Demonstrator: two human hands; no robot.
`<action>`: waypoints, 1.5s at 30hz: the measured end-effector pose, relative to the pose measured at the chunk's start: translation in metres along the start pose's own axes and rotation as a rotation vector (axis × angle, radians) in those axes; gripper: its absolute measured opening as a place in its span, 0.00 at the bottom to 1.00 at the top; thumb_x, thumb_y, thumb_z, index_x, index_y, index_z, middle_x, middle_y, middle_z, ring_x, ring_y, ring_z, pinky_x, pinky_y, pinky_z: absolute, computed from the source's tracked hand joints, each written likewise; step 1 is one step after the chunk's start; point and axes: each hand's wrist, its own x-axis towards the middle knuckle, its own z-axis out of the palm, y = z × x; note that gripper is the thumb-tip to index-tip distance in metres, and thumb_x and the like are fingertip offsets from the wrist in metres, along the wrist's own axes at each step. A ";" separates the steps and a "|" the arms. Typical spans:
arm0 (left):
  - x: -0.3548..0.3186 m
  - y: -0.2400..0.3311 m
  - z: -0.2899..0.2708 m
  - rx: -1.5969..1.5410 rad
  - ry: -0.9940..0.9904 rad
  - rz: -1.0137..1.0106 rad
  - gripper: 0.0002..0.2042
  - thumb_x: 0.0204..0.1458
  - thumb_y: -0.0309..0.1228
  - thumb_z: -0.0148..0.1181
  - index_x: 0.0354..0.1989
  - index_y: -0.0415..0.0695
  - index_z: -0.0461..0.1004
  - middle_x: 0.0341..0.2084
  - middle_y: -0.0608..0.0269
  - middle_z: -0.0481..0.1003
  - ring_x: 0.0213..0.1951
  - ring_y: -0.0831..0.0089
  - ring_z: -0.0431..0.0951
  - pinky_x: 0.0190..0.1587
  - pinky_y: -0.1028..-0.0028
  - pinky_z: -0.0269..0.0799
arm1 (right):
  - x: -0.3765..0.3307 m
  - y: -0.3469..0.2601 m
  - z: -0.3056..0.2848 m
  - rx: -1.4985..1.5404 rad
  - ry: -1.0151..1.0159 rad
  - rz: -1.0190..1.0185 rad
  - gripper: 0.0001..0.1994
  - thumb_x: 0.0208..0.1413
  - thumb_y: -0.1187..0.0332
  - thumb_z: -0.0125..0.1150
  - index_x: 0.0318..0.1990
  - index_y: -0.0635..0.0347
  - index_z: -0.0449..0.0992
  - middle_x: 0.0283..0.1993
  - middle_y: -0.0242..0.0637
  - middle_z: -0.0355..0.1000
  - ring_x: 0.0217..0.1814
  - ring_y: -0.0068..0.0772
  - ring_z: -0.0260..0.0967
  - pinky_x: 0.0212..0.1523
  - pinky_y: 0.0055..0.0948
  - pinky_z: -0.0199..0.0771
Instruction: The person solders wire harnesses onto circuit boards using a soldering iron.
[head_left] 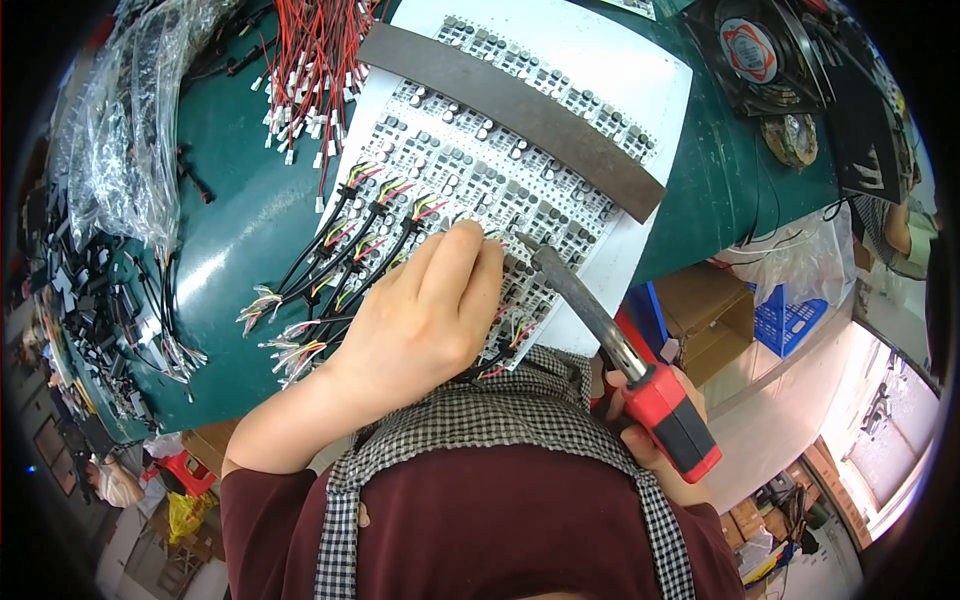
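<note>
My right hand [642, 443] grips a soldering iron [600, 325] by its red and black handle. The iron's tip rests at, or just above, a white panel of small circuit boards [430, 150] packed with components. Close to that tip, the bent fingers of my left hand [425, 310] press together over the panel; what they pinch is hidden beneath them. Several black cables [320, 262] with red, yellow and white wire ends lie along the panel's left side, partly under my left hand. A dark flat bar [520, 110] lies across the upper part of the panel.
Red and black wires with white connectors [310, 90] spread at the back. On the left are a clear plastic bag [130, 130], more black cables [170, 330] and a heap of small black parts [85, 330]. A fan [755, 60] stands back right, near cardboard [705, 315].
</note>
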 end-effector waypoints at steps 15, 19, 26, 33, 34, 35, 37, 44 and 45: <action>0.000 0.001 0.000 0.015 0.010 0.000 0.17 0.39 0.17 0.56 0.42 0.29 0.73 0.37 0.53 0.66 0.31 0.66 0.72 0.32 0.74 0.72 | -0.001 0.006 0.000 -0.069 -0.080 -0.009 0.28 0.47 0.44 0.63 0.42 0.64 0.75 0.34 0.36 0.74 0.30 0.34 0.73 0.30 0.29 0.70; -0.001 0.002 0.001 0.034 0.021 -0.003 0.17 0.39 0.17 0.56 0.42 0.29 0.73 0.37 0.53 0.67 0.32 0.65 0.73 0.32 0.73 0.73 | -0.002 0.015 0.007 -0.134 0.073 -0.212 0.30 0.46 0.42 0.62 0.45 0.62 0.75 0.32 0.36 0.73 0.30 0.36 0.73 0.29 0.31 0.70; -0.001 0.002 0.000 0.031 0.004 -0.008 0.17 0.39 0.17 0.56 0.42 0.29 0.73 0.37 0.53 0.67 0.32 0.65 0.73 0.32 0.73 0.73 | -0.004 0.007 0.001 -0.102 -0.004 -0.047 0.27 0.49 0.38 0.57 0.41 0.53 0.79 0.33 0.34 0.74 0.29 0.36 0.72 0.28 0.30 0.69; 0.000 0.001 0.000 0.035 -0.007 -0.015 0.17 0.39 0.17 0.55 0.41 0.29 0.73 0.37 0.53 0.67 0.32 0.64 0.73 0.32 0.73 0.73 | -0.006 0.023 -0.007 -0.043 -0.054 -0.250 0.37 0.38 0.56 0.76 0.52 0.69 0.67 0.36 0.45 0.75 0.31 0.38 0.76 0.32 0.27 0.74; 0.001 -0.001 0.001 0.047 0.022 0.018 0.14 0.41 0.19 0.56 0.39 0.29 0.72 0.36 0.53 0.67 0.32 0.66 0.73 0.30 0.75 0.73 | -0.007 0.023 -0.007 -0.043 -0.052 -0.249 0.37 0.38 0.56 0.76 0.52 0.69 0.67 0.36 0.45 0.75 0.31 0.38 0.76 0.32 0.27 0.74; 0.001 -0.002 0.002 0.059 0.051 0.050 0.12 0.42 0.21 0.57 0.37 0.29 0.71 0.34 0.54 0.66 0.32 0.67 0.73 0.29 0.76 0.73 | -0.008 0.023 -0.007 -0.023 -0.060 -0.217 0.36 0.38 0.56 0.76 0.52 0.69 0.67 0.36 0.44 0.75 0.31 0.38 0.76 0.32 0.27 0.75; 0.000 -0.001 0.003 0.003 0.045 0.010 0.13 0.42 0.20 0.57 0.38 0.29 0.71 0.35 0.54 0.66 0.32 0.66 0.73 0.29 0.75 0.73 | -0.009 0.023 -0.007 -0.002 -0.067 -0.183 0.36 0.38 0.56 0.76 0.52 0.69 0.67 0.37 0.44 0.75 0.32 0.38 0.76 0.33 0.28 0.75; 0.002 0.008 0.009 -0.172 0.073 -0.169 0.11 0.41 0.19 0.56 0.36 0.32 0.71 0.32 0.54 0.64 0.31 0.63 0.72 0.29 0.70 0.71 | -0.013 0.027 -0.004 0.033 -0.085 -0.122 0.36 0.38 0.56 0.75 0.52 0.68 0.68 0.37 0.45 0.75 0.33 0.39 0.76 0.34 0.29 0.75; 0.003 0.009 0.010 -0.174 0.072 -0.171 0.11 0.41 0.19 0.56 0.36 0.32 0.71 0.32 0.54 0.64 0.31 0.63 0.72 0.29 0.70 0.71 | -0.014 0.028 -0.003 0.038 -0.085 -0.105 0.36 0.38 0.56 0.75 0.52 0.68 0.68 0.37 0.45 0.75 0.33 0.39 0.76 0.33 0.29 0.75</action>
